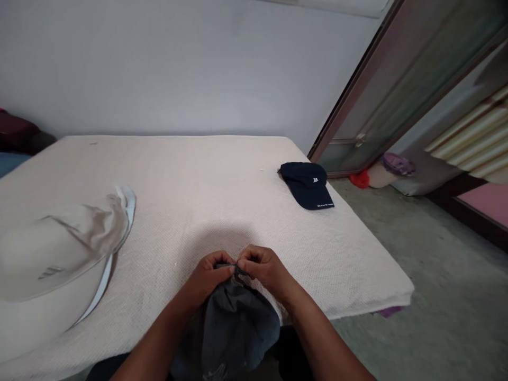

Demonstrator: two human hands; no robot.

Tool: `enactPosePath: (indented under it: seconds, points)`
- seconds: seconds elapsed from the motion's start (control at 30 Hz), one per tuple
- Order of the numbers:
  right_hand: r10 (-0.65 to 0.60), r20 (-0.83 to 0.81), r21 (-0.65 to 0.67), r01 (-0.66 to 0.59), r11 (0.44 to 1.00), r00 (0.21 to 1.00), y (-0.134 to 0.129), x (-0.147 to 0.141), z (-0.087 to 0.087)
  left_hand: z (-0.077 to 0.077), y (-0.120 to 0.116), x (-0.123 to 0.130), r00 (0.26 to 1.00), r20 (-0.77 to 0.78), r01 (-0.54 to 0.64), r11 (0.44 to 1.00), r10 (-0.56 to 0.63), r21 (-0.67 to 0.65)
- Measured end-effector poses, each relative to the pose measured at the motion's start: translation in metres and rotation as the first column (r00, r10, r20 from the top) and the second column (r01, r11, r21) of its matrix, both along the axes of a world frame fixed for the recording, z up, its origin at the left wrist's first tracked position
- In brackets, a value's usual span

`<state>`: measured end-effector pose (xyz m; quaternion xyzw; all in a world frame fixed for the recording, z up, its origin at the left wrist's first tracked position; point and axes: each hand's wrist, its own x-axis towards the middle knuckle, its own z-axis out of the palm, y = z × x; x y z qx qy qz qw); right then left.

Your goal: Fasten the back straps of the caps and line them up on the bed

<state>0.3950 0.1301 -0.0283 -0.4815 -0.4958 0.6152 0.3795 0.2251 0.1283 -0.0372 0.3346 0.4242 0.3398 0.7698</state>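
Note:
A dark grey cap [238, 323] hangs at the near edge of the covered table, its crown sagging toward my lap. My left hand [212, 272] pinches its far edge between thumb and fingers. Close beside it, my right hand [257, 264] pinches the same edge, so the two thumbs nearly meet. What lies between the fingertips is mostly hidden; a strap or fastening there is too small to make out. Light marking shows low on the grey cap. Some of its underside is out of sight.
A navy cap [305, 182] with small white lettering lies at the right on the white textured cover [190, 185]. At the left is a large beige cap [59, 259] with a striped logo. A wall [178, 63] stands behind, and grey floor [448, 264] shows at right.

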Motion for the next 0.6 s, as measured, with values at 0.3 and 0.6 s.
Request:
enactPosePath:
  seconds: [0.3,0.6]
  points:
    - [0.053,-0.022,-0.05,-0.054,0.997,0.998,-0.0002,0.0051,-0.0014,0.0028,-0.0003,-0.003,0.983,-0.174,0.071,0.992,-0.052,0.102]
    - [0.024,0.021,-0.048,-0.023,0.999,1.0,0.0018,0.0037,-0.0095,-0.0009,0.0006,-0.0005,0.946,-0.321,0.085,0.911,0.054,0.403]
